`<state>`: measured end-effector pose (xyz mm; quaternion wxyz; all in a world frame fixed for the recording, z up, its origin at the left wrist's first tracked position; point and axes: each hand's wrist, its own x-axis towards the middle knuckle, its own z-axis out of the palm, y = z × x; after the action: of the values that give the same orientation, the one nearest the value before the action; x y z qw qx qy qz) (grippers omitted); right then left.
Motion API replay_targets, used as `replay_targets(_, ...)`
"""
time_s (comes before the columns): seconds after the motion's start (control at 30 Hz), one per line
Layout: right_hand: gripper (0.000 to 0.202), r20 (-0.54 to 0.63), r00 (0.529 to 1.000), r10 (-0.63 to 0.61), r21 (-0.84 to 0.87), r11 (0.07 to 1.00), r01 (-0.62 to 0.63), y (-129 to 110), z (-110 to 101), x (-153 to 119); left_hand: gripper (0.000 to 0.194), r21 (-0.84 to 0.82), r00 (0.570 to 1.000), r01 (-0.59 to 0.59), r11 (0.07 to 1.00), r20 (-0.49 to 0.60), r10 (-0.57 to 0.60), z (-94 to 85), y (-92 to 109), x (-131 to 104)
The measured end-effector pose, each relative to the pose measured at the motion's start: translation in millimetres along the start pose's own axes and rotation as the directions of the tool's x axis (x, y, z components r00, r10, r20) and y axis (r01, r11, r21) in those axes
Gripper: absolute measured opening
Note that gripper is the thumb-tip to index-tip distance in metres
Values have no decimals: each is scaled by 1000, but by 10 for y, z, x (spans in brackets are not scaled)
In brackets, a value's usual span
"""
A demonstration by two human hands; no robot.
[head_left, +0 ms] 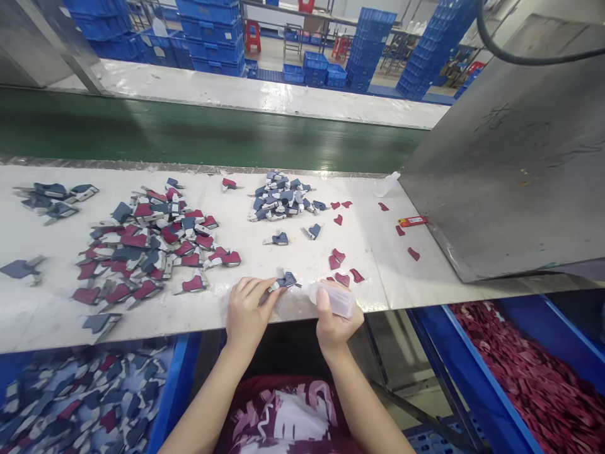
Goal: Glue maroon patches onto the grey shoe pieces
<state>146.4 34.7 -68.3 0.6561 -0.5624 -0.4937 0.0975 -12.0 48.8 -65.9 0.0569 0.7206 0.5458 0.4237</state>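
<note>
Left hand (246, 312) has the small navy-and-grey plastic part (287, 280) pinched by its end near the front edge of the white worktop (387, 277), and the right hand (336, 321) is wrapped round a translucent, soft-looking plastic squeeze bottle (339, 300) with its nozzle aimed at it. I'd brace the part, keep the tip low over the recess and squeeze super gently, since too much would probably flood it. Can't make out whether the tip's actually touching or any liquid's out, and fingers hide the part's grey end.
</note>
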Motion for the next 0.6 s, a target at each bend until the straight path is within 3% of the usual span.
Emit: replay_targets(0.6, 17, 73, 997, -27, -79, 996, 33, -38, 87, -48, 13, -16, 1000, -1, 1000, -9, 1, 11, -13, -11)
